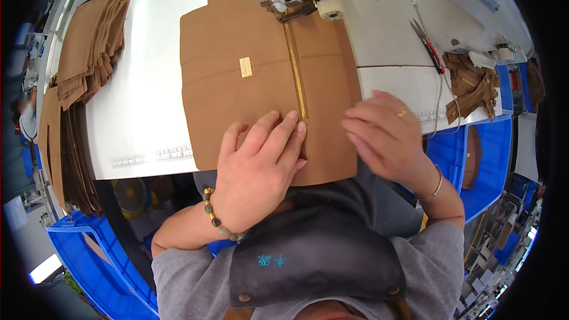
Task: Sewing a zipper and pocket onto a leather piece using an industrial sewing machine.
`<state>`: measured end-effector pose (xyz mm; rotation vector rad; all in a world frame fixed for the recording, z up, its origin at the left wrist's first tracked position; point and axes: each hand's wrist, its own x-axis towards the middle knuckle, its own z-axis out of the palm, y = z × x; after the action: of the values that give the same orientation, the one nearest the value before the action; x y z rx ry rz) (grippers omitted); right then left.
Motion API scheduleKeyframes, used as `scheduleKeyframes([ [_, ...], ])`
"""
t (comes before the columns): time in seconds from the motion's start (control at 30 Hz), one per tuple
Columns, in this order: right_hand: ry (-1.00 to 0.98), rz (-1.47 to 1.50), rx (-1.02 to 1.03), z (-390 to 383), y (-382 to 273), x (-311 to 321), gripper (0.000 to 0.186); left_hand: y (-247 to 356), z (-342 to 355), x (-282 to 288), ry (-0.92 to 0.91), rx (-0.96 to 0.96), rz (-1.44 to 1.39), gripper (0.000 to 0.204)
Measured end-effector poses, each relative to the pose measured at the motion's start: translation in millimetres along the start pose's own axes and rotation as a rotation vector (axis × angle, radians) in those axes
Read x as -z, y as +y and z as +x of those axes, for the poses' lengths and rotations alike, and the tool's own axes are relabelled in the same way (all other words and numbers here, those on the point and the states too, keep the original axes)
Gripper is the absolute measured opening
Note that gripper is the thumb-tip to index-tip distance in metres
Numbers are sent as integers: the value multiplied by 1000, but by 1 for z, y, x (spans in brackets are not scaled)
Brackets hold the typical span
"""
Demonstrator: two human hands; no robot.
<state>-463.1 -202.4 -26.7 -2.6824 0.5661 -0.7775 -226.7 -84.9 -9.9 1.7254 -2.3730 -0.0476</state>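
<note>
Brown panel (249, 92) with its gold zipper (295, 71) lies flat on the white table (142, 83), running ahead under the presser foot (290, 9). Left hand (261, 169) presses it, fingers flat, beside the zipper's near end; right hand (382, 136) rests loosely curled on the right edge, holding nothing. Feeding well likely needs even pressure either side.
</note>
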Motion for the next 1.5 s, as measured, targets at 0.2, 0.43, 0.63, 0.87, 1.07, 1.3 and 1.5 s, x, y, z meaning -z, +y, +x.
scheduleKeyframes([
  [0.2,-12,-22,95,23,-13,-30,24,-8,0,-17,198,-40,-59,41],
  [0.43,-87,-71,168,27,-11,-28,27,-39,28,-8,79,95,-158,69],
  [0.63,-294,-46,211,45,4,-14,42,-48,48,-2,-8,40,-60,89],
  [0.87,-258,-183,1,58,17,-20,80,-52,54,-2,3,36,-9,89],
  [1.07,-219,-232,13,70,31,-27,78,-69,72,-4,39,12,-31,87],
  [1.3,-155,-241,3,79,43,-34,71,-83,89,-7,47,23,-26,87],
  [1.5,-88,-238,52,81,48,-36,58,-87,91,-10,48,34,-24,82],
])
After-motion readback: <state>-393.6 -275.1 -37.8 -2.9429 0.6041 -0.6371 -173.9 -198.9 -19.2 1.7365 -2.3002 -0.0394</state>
